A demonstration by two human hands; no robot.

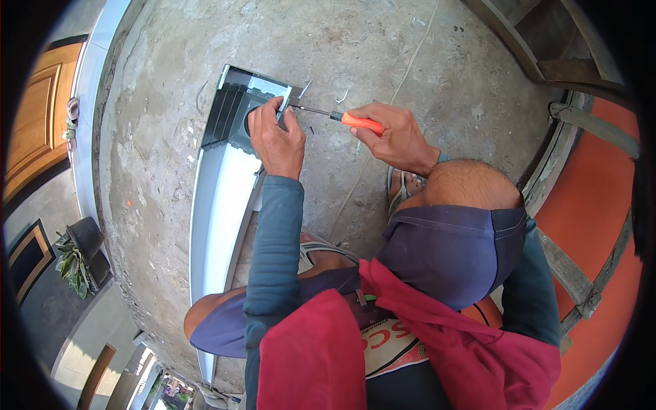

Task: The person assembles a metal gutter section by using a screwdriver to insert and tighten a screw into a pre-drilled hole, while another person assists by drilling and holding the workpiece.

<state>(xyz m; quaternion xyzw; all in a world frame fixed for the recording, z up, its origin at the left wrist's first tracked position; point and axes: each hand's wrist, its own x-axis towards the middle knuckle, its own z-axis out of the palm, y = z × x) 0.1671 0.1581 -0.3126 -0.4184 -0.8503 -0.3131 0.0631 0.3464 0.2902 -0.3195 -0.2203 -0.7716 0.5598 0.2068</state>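
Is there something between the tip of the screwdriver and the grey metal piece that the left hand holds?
Nothing visible. The screwdriver in the right hand reaches the bracket beside the left hand fingers.

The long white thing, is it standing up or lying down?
Lying down: the long white panel lies flat on the concrete floor, its dark end by the left hand.

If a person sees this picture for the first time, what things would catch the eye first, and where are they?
First comes the screwdriver with its orange handle, upper middle, gripped by the right hand, its tip pointing at the dark end of a long white channel. The left hand steadies a small metal bracket there. The channel lies on the bare concrete floor and runs toward the lower left, beside the person's knee.
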